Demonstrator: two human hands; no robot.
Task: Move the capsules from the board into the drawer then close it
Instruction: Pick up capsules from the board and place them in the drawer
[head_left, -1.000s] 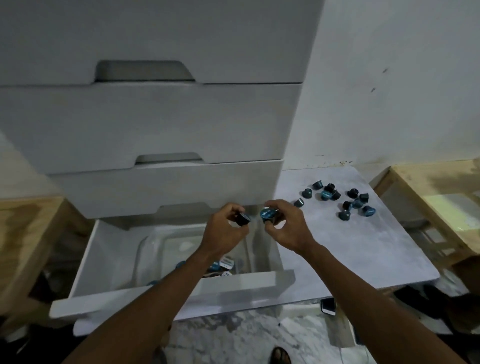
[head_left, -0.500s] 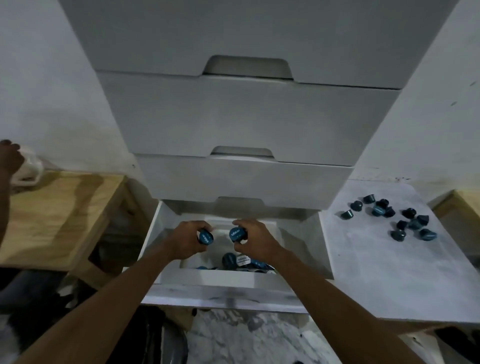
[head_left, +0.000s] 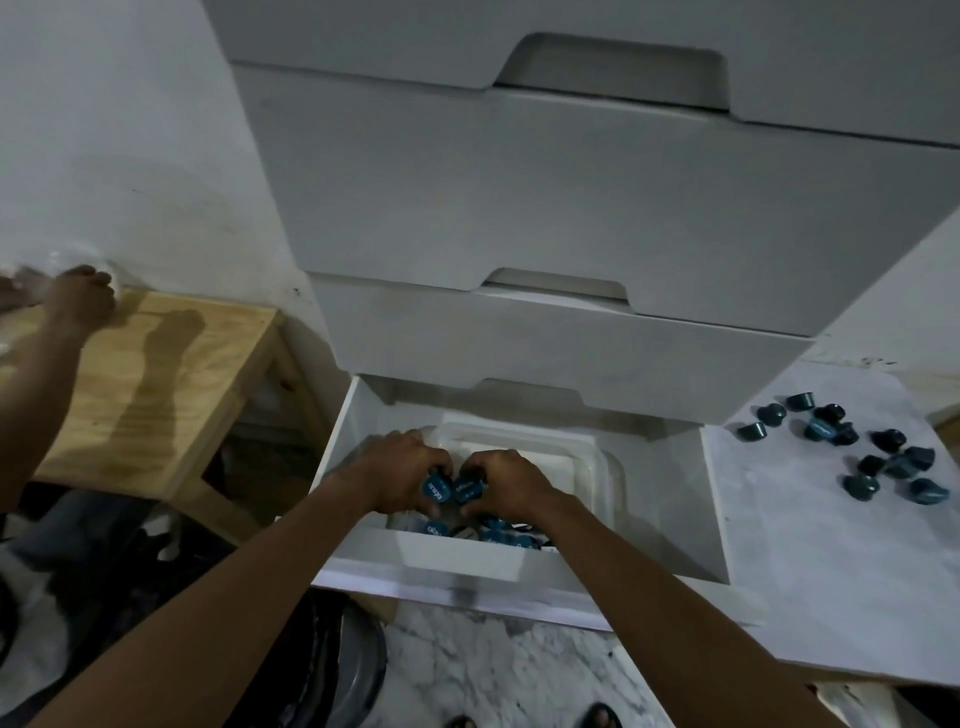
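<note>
The bottom drawer (head_left: 467, 564) of a tall white drawer unit (head_left: 571, 208) stood pulled out. Over its middle the two hands met: the left hand (head_left: 405, 467) had its fingers curled round one blue capsule (head_left: 435, 487), while the fingers of the right hand (head_left: 511, 480) were clamped on a second capsule (head_left: 466, 486). The two capsules were side by side, touching or very nearly so, with their printed lids turned toward the camera. Beneath them, inside the drawer, sat a clear plastic container (head_left: 597, 462), and the stored capsules (head_left: 501, 535) lay heaped at its near end, partly hidden behind the drawer's front panel. Just beside the drawer's right wall lay the white marbled board (head_left: 831, 571), carrying a loose cluster of capsules (head_left: 889, 440) — a dozen or so, dark blue — at its far end, well apart from both hands. To the left of the drawer stood a pale wooden surface (head_left: 171, 384), streaked with darker patches. At its far corner another person's hand (head_left: 83, 299) rested against something pale and too blurred to make out. Above the drawer rose closed fronts with cut-out grips, and behind, to the left, a scuffed white wall (head_left: 130, 130). Below the drawer's front ran a grey-veined marble floor (head_left: 493, 670), where the tips of two feet (head_left: 600, 719) showed at the lower edge — the whole room was dim.
</note>
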